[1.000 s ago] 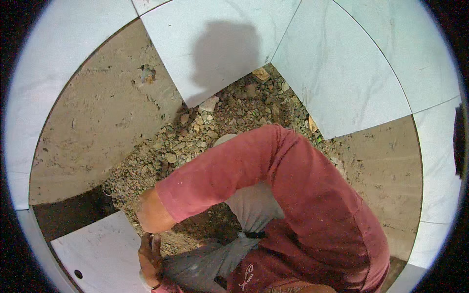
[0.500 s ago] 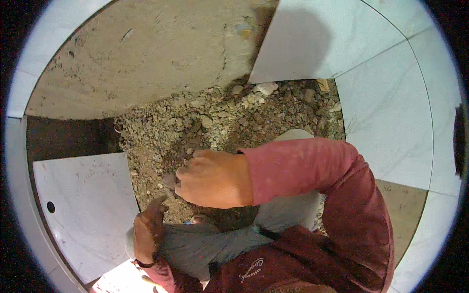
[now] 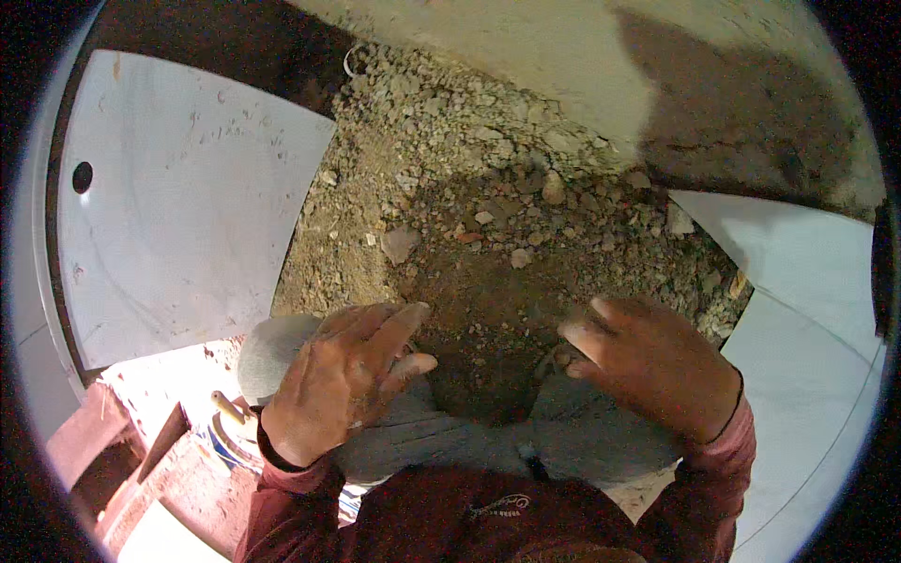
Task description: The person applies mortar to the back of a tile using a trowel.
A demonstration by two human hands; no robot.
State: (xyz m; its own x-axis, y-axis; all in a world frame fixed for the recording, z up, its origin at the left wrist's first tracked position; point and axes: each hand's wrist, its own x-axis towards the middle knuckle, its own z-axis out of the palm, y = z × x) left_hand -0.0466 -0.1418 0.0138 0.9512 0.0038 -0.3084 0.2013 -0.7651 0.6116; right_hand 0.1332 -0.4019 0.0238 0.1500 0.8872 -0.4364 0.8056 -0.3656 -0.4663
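My left hand (image 3: 347,375) hovers over my grey-trousered left knee at the lower middle, fingers loosely bent and thumb apart, with nothing visible in it. My right hand (image 3: 648,366) is above my right thigh, fingers curved apart, their tips blurred; I see nothing held. Between and beyond the hands lies a shadowed bed of dirt, stones and gravel (image 3: 469,122). A white tile (image 3: 178,206) with a dark round spot lies left of the gravel.
A cement surface (image 3: 526,42) borders the gravel at the top, with a dark gap at upper left. More white tiles (image 3: 798,403) are on the right. A wooden-handled tool (image 3: 228,409) and reddish boards (image 3: 89,422) lie at lower left.
My view has swung left, bringing the dotted tile up and the sunlit tools in. My right hand has drawn back from low over the gravel to the right; both hands now hang apart.
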